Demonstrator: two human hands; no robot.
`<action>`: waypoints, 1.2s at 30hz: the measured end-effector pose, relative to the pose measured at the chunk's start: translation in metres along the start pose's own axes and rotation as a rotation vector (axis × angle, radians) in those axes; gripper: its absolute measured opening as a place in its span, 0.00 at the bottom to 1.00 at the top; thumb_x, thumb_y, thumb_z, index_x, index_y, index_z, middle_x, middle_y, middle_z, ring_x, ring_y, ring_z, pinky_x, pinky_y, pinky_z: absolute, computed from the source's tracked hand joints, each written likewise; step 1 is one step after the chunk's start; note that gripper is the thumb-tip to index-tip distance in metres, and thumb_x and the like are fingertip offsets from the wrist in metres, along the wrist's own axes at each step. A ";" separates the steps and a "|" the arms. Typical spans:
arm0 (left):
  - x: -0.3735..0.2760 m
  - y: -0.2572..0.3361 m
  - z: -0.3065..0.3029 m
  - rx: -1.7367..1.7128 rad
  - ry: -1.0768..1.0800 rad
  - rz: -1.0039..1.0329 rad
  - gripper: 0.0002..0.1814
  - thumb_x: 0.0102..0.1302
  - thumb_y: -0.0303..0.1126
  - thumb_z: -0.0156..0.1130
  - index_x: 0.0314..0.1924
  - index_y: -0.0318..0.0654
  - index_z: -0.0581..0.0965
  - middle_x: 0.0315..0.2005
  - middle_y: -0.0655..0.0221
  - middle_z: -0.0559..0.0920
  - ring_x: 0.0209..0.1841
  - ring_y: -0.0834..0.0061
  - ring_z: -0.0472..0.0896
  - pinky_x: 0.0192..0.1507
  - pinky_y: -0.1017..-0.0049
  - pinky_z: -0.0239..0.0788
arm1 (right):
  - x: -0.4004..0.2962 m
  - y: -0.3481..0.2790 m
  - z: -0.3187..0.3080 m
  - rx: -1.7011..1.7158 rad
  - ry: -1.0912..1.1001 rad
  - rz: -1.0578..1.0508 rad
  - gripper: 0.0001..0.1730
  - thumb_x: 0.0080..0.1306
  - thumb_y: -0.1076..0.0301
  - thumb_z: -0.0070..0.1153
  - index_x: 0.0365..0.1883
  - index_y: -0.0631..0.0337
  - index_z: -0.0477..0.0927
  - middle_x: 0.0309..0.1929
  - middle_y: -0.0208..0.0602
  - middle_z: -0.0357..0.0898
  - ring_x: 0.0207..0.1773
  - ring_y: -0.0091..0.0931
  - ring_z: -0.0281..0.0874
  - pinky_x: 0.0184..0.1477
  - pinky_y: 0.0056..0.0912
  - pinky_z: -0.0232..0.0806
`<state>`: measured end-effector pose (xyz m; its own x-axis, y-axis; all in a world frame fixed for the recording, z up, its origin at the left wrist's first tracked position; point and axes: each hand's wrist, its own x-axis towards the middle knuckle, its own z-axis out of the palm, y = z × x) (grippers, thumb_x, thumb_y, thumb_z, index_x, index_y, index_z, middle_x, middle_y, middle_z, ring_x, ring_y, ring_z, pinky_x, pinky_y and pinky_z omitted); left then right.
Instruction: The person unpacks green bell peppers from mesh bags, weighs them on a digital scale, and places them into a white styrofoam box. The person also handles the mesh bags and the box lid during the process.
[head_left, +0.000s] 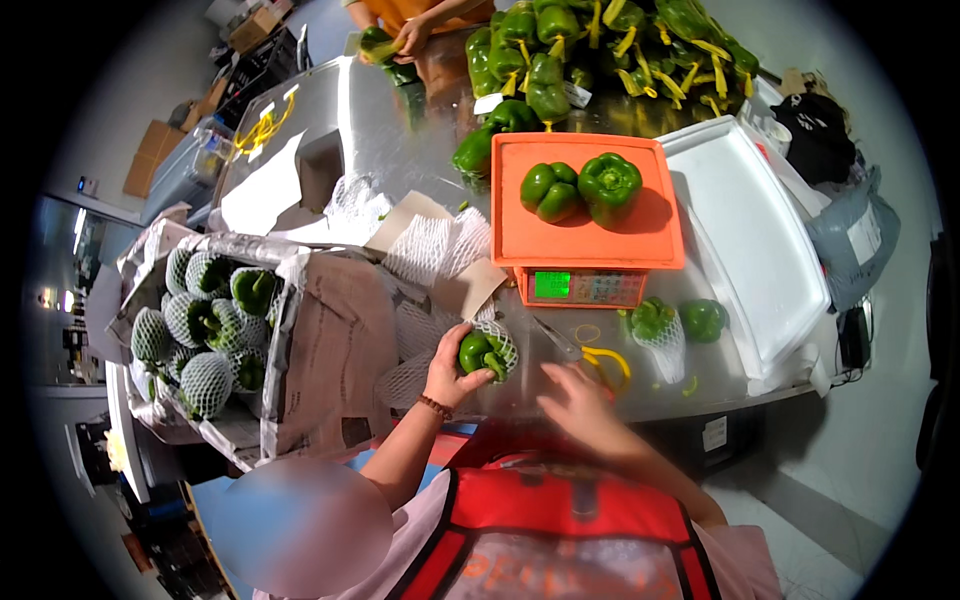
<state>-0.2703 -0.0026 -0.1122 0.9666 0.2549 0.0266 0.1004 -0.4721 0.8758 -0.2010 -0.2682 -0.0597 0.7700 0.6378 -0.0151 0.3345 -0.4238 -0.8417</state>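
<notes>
My left hand (452, 375) grips a green bell pepper (480, 352) partly wrapped in a white foam net, its stem showing. My right hand (577, 394) is empty with its fingers apart, beside yellow-handled scissors (609, 367) on the metal table. Two bare green peppers (609, 187) sit on the orange tray of a digital scale (585, 251). Right of the scissors lie a pepper half in a foam net (654, 322) and a bare pepper (703, 320). On the left, a paper-lined box (315, 360) holds several net-wrapped peppers (206, 382).
Bagged peppers with yellow ties (547, 82) are piled at the back. A white foam tray (750, 225) stands at the right. Empty foam nets (427, 244) and cardboard pieces lie behind my left hand. Across the table, a person's hands (411, 37) hold a pepper.
</notes>
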 end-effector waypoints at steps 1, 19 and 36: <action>0.001 -0.008 0.001 -0.046 -0.060 -0.011 0.52 0.46 0.47 0.80 0.68 0.34 0.64 0.64 0.51 0.69 0.67 0.54 0.69 0.69 0.63 0.60 | 0.010 -0.001 0.010 0.073 -0.031 0.026 0.33 0.58 0.62 0.67 0.63 0.55 0.71 0.54 0.47 0.76 0.55 0.45 0.77 0.54 0.44 0.71; 0.022 0.050 0.007 -1.092 0.004 -0.250 0.43 0.56 0.47 0.73 0.67 0.38 0.66 0.62 0.64 0.73 0.65 0.66 0.71 0.67 0.63 0.60 | 0.046 0.009 0.032 0.420 0.179 0.030 0.11 0.61 0.71 0.63 0.42 0.62 0.79 0.39 0.40 0.80 0.37 0.36 0.81 0.41 0.34 0.73; 0.046 0.102 -0.015 -1.668 -0.346 -0.489 0.50 0.54 0.67 0.68 0.71 0.52 0.62 0.66 0.65 0.70 0.65 0.60 0.72 0.56 0.55 0.75 | -0.019 0.087 -0.019 -0.535 -0.116 0.251 0.31 0.53 0.69 0.62 0.57 0.61 0.72 0.48 0.52 0.76 0.47 0.48 0.78 0.48 0.48 0.73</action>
<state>-0.2189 -0.0259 -0.0141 0.9476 -0.1806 -0.2633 0.2566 0.9215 0.2914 -0.1763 -0.3296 -0.1222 0.8066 0.5299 -0.2620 0.4006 -0.8159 -0.4170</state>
